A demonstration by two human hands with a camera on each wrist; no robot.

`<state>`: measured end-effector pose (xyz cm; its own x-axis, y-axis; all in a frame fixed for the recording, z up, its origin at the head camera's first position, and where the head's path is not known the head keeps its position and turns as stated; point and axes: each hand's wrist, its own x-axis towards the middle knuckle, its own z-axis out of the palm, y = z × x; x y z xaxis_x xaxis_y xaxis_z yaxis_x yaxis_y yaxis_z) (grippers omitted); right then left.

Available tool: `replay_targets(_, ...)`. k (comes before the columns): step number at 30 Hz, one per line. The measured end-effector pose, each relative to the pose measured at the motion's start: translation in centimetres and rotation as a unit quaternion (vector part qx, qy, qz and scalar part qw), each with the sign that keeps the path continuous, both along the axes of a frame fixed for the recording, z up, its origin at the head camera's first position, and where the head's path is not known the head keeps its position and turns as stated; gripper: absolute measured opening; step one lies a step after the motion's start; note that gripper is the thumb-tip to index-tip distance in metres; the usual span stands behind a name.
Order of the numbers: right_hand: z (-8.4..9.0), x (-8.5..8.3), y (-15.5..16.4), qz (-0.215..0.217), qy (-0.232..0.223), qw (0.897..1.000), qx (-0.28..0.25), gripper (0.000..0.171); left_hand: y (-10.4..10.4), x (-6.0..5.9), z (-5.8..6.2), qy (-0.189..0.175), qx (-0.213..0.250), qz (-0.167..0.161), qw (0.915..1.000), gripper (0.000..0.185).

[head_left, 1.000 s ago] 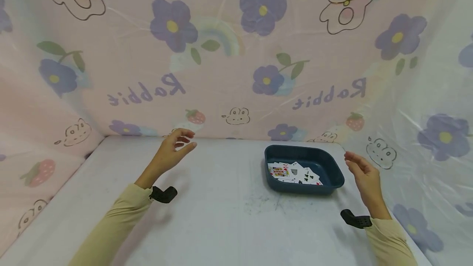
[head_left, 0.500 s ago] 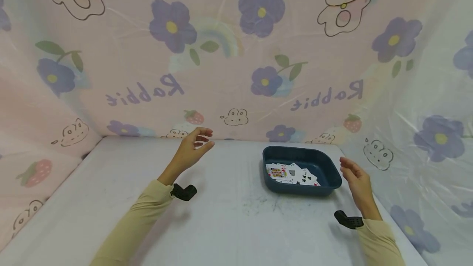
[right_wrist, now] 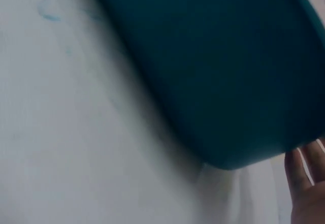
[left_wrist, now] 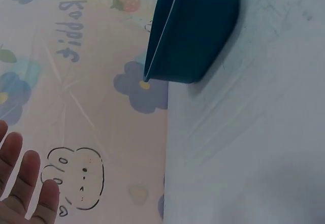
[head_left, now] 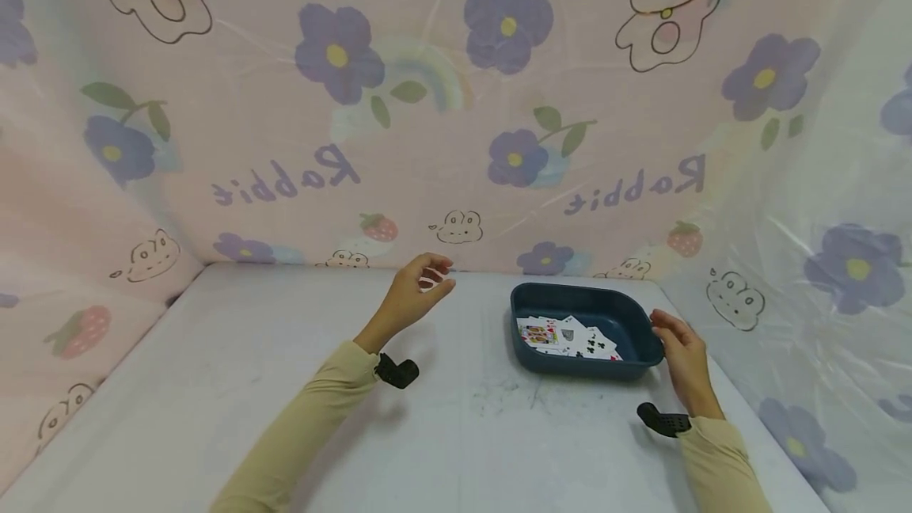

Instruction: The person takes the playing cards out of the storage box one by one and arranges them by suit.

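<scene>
A dark blue tray (head_left: pixel 579 367) stands on the white table at the right and holds several playing cards (head_left: pixel 568 336), face up. My right hand (head_left: pixel 677 347) is at the tray's right rim with relaxed fingers and holds nothing. Whether it touches the rim I cannot tell. The right wrist view shows the tray's outer wall (right_wrist: pixel 213 56) up close, with my fingertips (right_wrist: pixel 307 183) beside its corner. My left hand (head_left: pixel 419 289) hovers over the table to the left of the tray, fingers loosely curled and empty. In the left wrist view its fingers (left_wrist: pixel 25 183) lie far from the tray (left_wrist: pixel 193 31).
The white table (head_left: pixel 285 370) is bordered on three sides by a pink cloth with flowers and rabbits (head_left: pixel 456 141). A black camera mount sits on each wrist (head_left: pixel 397 371) (head_left: pixel 663 420). Faint scuff marks (head_left: pixel 513 394) lie in front of the tray.
My left hand has moved right, toward the tray. My right hand has moved left and down to the tray's right rim. The tray and cards have not moved.
</scene>
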<state>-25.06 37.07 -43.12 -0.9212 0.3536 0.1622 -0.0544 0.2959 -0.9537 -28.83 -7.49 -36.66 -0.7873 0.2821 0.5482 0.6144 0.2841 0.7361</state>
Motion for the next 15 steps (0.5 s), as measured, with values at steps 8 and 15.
replay_targets(8, -0.3, -0.9, -0.7, -0.042, 0.001, 0.998, -0.048, 0.043, 2.1, -0.7, -0.7, -0.016, -0.016, -0.025, 0.9994, 0.032)
replay_targets(15, -0.5, -1.1, -0.9, -0.060, -0.015, 0.998, -0.030, 0.043, 3.8, -0.9, -0.8, -0.038, -0.052, -0.047, 0.9968, 0.035)
